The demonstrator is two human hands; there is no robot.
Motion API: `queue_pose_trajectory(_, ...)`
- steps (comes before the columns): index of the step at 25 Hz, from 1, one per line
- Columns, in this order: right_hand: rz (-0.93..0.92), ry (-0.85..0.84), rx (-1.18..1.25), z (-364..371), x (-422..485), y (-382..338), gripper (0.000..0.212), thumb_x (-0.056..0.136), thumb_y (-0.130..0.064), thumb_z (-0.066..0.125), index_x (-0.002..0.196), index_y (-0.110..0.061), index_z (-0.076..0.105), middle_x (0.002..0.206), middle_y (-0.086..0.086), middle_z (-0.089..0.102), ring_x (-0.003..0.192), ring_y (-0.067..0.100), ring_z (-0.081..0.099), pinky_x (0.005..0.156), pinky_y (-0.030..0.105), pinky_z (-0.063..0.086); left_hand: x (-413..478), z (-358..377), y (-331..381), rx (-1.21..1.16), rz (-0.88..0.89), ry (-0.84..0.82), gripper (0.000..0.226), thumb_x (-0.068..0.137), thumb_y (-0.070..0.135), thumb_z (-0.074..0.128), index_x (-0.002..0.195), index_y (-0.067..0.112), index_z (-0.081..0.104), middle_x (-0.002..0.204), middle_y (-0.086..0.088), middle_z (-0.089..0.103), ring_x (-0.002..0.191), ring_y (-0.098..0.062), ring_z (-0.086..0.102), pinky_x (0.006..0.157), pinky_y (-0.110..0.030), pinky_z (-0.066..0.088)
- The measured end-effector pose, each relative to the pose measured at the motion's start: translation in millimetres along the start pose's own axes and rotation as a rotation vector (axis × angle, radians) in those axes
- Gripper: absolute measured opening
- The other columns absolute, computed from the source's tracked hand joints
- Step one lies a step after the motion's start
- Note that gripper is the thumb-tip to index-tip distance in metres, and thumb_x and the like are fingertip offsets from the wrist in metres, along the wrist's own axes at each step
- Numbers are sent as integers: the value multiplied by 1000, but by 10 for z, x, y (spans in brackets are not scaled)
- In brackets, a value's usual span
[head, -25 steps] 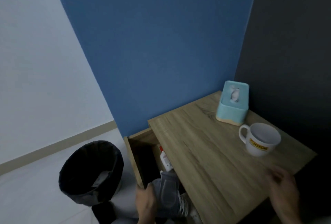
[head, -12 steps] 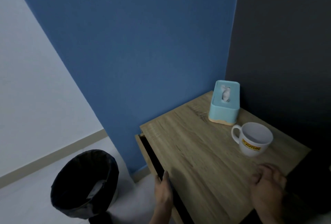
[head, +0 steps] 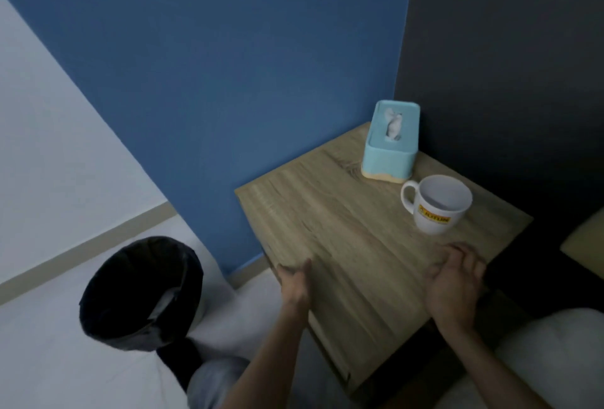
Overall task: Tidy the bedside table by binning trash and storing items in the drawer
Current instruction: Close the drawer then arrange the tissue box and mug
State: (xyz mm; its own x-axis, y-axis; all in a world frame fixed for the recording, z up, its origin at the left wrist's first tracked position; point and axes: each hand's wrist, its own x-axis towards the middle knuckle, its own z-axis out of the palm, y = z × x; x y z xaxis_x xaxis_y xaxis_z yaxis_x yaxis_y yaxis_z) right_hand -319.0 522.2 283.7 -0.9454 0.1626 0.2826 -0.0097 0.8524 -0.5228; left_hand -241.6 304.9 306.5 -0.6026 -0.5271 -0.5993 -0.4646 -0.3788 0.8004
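On the bedside table [head: 343, 232], mug [head: 438, 209] handle pointed left, label unreadable; right hand [head: 454, 281] loose, empty; left hand [head: 294, 283] at the edge, grip unclear.

left hand [head: 294, 286] at table [head: 343, 229] edge | right hand [head: 452, 281] near mug [head: 436, 207]

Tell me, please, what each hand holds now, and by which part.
No loose object is held. The left hand touches the bedside table at its left edge, thumb on top, fingers unclear; the right hand is empty, loosely curled.
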Motion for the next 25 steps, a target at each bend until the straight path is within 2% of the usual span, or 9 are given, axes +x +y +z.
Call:
queue_pose_trajectory(5,28,-9,23,-13,-3,-11,28,77,-2,48,105,3,53,120,25,50,105,38,41,86,44,39,28,-46,-69,132,36,40,75,88,19,62,150,13,20,150,-14,37,136,-35,39,113,-52,33)
queue_pose_trajectory(8,10,14,26,-4,9,-2,28,74,-4,46,100,2,54,116,25,52,102,38,43,85,43,39,106,-75,-112,115,19,37,75,86,16,64,150,14,24,149,-14,39,134,-36,41,111,-54,36)
queue_pose_trajectory(11,72,8,67,-24,56,-8,35,76,-8,50,109,3,51,115,28,51,106,40,43,91,41,36,96,-115,-121,71,-6,30,77,83,15,66,148,13,25,147,-15,41,132,-36,43,109,-56,37)
queue_pose_trajectory(13,191,-20,175,-48,197,-45,58,75,-17,66,124,2,41,127,27,45,120,39,38,97,43,36,-6,-85,-46,82,-1,112,80,81,11,61,149,10,20,147,-17,39,133,-38,41,112,-54,35)
queue_pose_trajectory(15,244,-47,286,-22,393,-81,89,64,-31,79,133,-2,31,137,23,38,128,36,34,101,45,36,-129,37,158,147,167,271,82,82,-1,53,152,13,12,153,-16,32,140,-34,33,117,-49,28)
queue_pose_trajectory(17,267,-72,395,59,588,-106,103,56,-39,83,137,-8,27,139,17,39,128,33,38,101,44,39,-233,276,471,264,500,273,86,78,-7,53,152,13,15,158,-9,26,145,-25,25,120,-41,22)
queue_pose_trajectory(20,283,-58,488,147,727,-121,106,52,-41,84,137,-15,27,134,13,47,120,31,48,94,42,46,-180,728,965,563,812,33,87,76,-8,54,152,12,17,160,-4,20,148,-18,17,122,-37,19)
queue_pose_trajectory(23,275,-19,543,152,791,-120,101,52,-34,85,134,-13,30,129,13,52,114,28,54,89,35,47,60,1226,1375,899,1002,-148,85,76,-3,52,152,9,17,162,-8,12,151,-22,4,123,-40,14)
queue_pose_trajectory(25,242,20,559,164,777,-118,96,53,-29,86,132,-10,34,128,14,54,112,26,55,88,34,48,225,1523,1522,1129,1058,-222,82,81,7,55,152,11,15,163,-6,8,151,-25,0,122,-46,13)
